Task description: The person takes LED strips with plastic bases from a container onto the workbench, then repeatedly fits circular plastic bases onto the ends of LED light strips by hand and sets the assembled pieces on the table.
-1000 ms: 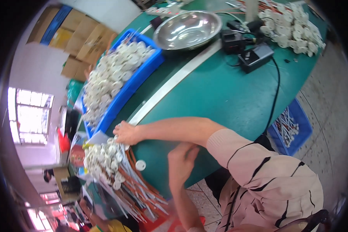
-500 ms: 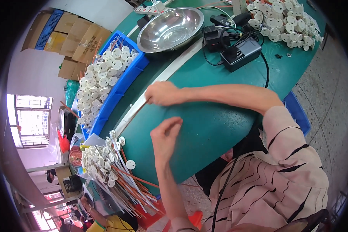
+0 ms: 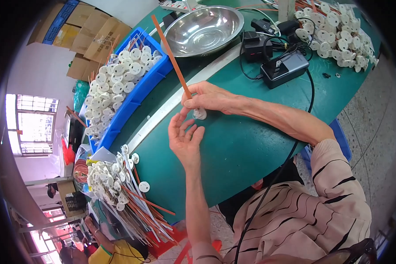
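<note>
My right hand point(image 3: 209, 97) grips a thin orange-brown strip point(image 3: 171, 57) near its lower end, pinched between thumb and fingers. The strip slants up toward the steel basin point(image 3: 202, 37). Just below that hand shows a small white disc piece point(image 3: 199, 114); whether it is joined to the strip is hidden. My left hand point(image 3: 187, 138) is palm up with fingers apart and curled a little, holding nothing, its fingertips close to the right hand. Nearer the left side lies a bundle of white discs point(image 3: 108, 178) on grey and brown strips.
A blue crate point(image 3: 134, 103) full of white discs stands at the left. Black power adapters point(image 3: 284, 68) with cables lie at the back right, near another heap of disc pieces point(image 3: 334, 35). One loose disc point(image 3: 144, 187) rests on the green table point(image 3: 233, 171).
The orange-brown strip now stands out above my right hand, where it was not visible before. My left hand has moved up closer to the right one, its fingers spreading. The view has shifted slightly.
</note>
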Tool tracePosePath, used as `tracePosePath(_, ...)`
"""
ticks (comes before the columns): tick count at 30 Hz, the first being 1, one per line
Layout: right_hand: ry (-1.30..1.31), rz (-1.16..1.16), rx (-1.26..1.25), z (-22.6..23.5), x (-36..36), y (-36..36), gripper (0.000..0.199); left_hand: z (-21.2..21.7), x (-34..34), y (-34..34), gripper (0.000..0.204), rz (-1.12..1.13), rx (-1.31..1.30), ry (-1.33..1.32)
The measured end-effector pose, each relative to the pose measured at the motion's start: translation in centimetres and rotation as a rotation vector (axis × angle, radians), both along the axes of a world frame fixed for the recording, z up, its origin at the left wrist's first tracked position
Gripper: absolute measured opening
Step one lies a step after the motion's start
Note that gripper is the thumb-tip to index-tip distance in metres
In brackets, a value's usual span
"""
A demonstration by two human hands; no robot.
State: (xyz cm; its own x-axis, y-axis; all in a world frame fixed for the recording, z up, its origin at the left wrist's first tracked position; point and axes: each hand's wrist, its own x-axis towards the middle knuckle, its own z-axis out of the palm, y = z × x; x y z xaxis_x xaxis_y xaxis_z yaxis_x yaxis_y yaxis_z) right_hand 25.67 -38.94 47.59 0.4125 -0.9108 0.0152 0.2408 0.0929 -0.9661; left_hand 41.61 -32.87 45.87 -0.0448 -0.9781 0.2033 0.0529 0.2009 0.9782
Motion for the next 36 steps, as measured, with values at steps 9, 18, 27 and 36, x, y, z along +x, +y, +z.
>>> tracePosePath(9, -0.004, 0.079, -0.017, 0.3, 0.5, 0.8, 0.014, -0.4, -0.1, 0.0, 0.072, 0.033, -0.028, -0.118)
tracePosePath(18, 0.148, 0.006, -0.149, 1.8, -0.2, 0.9, 0.017, -0.5, 1.2, -0.7, 0.053, -0.246, 0.225, 0.317)
tracePosePath(27, 0.213, -0.174, -0.247, 1.8, 0.6, 1.5, 0.013, 0.0, 0.8, -0.4, 0.052, -0.362, 0.383, 0.576)
tracePosePath(36, 0.112, -0.066, -0.186, 2.7, 0.6, 1.8, 0.013, -0.3, 2.1, -0.8, 0.056, -0.506, 0.407, 0.616)
